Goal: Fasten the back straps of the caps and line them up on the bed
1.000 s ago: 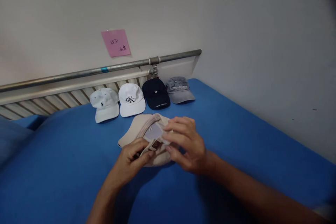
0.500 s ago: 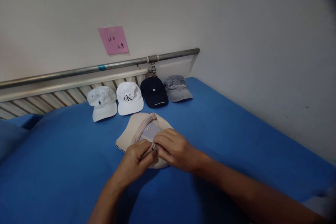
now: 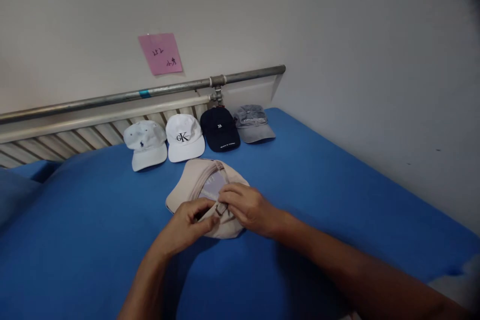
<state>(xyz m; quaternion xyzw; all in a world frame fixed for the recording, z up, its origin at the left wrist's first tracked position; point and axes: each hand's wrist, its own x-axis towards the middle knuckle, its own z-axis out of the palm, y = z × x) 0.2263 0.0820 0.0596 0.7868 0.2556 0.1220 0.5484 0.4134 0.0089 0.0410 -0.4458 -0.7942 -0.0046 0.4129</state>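
Note:
A beige baseball cap (image 3: pixel 183 187) lies on the blue sheet, its inside facing up and its brim pointing left. My left hand (image 3: pixel 187 222) pinches the near edge of the cap, thumb outside and fingers inside the rim. At the back strap and its small buckle, my right hand (image 3: pixel 249 207) is closed on the strap, with the fingertips partly hidden. The buckle shows between the two hands. Part of the cap's crown is covered by my right hand.
Behind the beige cap stand a white cap with a small dark emblem (image 3: pixel 146 145), a white lettered cap (image 3: pixel 185 137), a black cap (image 3: pixel 220 130) and a grey cap (image 3: pixel 255 124). A radiator (image 3: pixel 86 137), metal pipe (image 3: pixel 120 97) and pink note (image 3: pixel 161 54) are beyond the blue sheet (image 3: pixel 93 225).
My left thumb has shifted and the left hand's grip has loosened from the strap, so the buckle now shows. The right hand remains at the strap. The camera view has shifted slightly.

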